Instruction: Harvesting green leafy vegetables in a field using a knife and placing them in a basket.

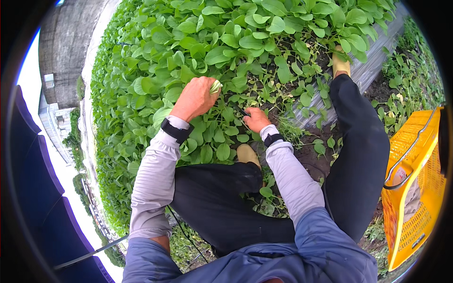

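My left hand [197,98] is closed around a small bunch of leafy greens, whose pale stem ends [215,86] stick out past the thumb side. Its leaves [162,117] hang below the fist. Lower and to the right, my right hand [257,120] grips a dark, slim tool [243,112], perhaps a knife; its far end is lost among the leaves. Both hands are over the edge of a dense bed of leafy green plants [226,42]. Between and beyond them, sparser small plants [269,92] grow from dark soil.
Clear plastic sheeting [370,63] runs along the bed's edge, by my right shoe [340,63]. My left shoe [247,154] is close under the hands. A yellow plastic basket [407,141] with a wire handle stands at right. A dark blue umbrella [46,198] borders the left.
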`<action>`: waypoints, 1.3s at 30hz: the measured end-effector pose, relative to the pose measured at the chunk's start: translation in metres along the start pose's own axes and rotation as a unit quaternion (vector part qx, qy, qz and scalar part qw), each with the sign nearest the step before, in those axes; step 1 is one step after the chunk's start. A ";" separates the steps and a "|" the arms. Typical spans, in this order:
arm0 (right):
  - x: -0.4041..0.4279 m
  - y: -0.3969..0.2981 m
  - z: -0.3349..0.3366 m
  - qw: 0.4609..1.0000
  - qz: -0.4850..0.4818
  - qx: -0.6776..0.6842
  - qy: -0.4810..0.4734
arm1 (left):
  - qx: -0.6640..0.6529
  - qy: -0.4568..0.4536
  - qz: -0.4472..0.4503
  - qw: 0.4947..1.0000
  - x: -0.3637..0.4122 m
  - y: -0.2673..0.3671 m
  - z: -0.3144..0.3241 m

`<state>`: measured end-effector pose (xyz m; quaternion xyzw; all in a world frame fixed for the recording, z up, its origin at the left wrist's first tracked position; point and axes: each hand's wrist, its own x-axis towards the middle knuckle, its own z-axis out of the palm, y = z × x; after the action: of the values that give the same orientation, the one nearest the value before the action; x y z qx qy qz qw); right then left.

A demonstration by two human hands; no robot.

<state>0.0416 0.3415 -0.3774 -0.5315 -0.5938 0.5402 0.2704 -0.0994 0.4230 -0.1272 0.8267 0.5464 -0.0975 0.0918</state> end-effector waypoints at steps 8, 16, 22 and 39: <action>0.045 -0.028 0.023 0.994 -0.078 0.069 0.024 | 0.150 -0.154 -0.135 0.967 0.002 -0.046 0.098; 0.088 -0.033 0.062 0.999 -0.024 -0.032 -0.035 | 0.298 -0.159 -0.129 0.932 -0.018 -0.078 0.143; 0.027 -0.019 0.063 0.950 0.075 0.186 -0.238 | 0.254 -0.139 -0.129 0.948 -0.037 -0.087 0.132; -0.026 -0.104 -0.061 0.673 -0.093 0.700 -0.218 | -0.492 0.031 -0.185 0.850 -0.139 -0.022 -0.050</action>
<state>0.0687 0.3541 -0.2580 0.0049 -0.1300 0.8702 0.4752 -0.1703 0.3215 -0.0435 0.5596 0.6682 0.1945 0.4501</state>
